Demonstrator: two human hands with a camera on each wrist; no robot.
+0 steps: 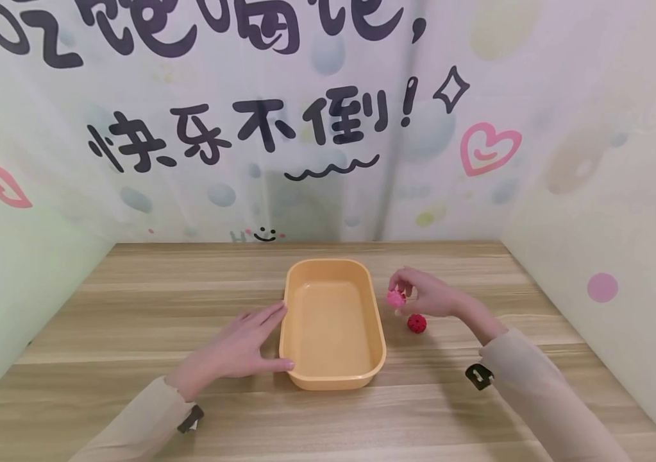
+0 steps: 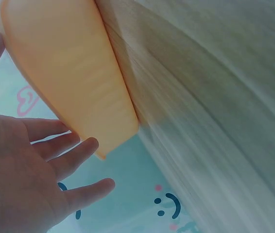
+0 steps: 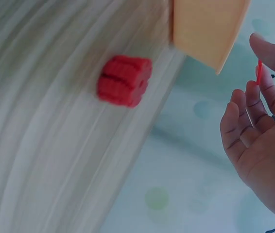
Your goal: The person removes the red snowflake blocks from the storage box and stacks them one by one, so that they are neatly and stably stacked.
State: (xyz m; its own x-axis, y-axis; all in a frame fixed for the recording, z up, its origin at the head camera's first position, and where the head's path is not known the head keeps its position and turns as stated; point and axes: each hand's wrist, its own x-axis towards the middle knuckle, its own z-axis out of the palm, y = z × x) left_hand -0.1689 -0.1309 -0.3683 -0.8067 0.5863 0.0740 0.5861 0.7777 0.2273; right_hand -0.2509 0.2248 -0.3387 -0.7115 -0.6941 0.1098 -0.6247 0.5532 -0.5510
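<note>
A yellow-orange rectangular tray [image 1: 332,321] with rounded corners stands on the table, nothing inside it. My left hand [image 1: 241,346] touches its left rim, fingers straight and thumb at the near left corner. In the left wrist view the fingers [image 2: 81,150] lie along the tray's side wall [image 2: 74,68]. To the right of the tray, my right hand [image 1: 431,294] pinches a small pink notched disc [image 1: 395,298] between thumb and fingers. From the right wrist it shows as a thin edge. Just below that hand, a red ribbed stack of notched discs [image 1: 417,323] rests on the table.
The wood-grain table [image 1: 160,295] meets a printed back curtain [image 1: 316,205] with black lettering. Pale side walls [image 1: 605,212] enclose the table on the left and right.
</note>
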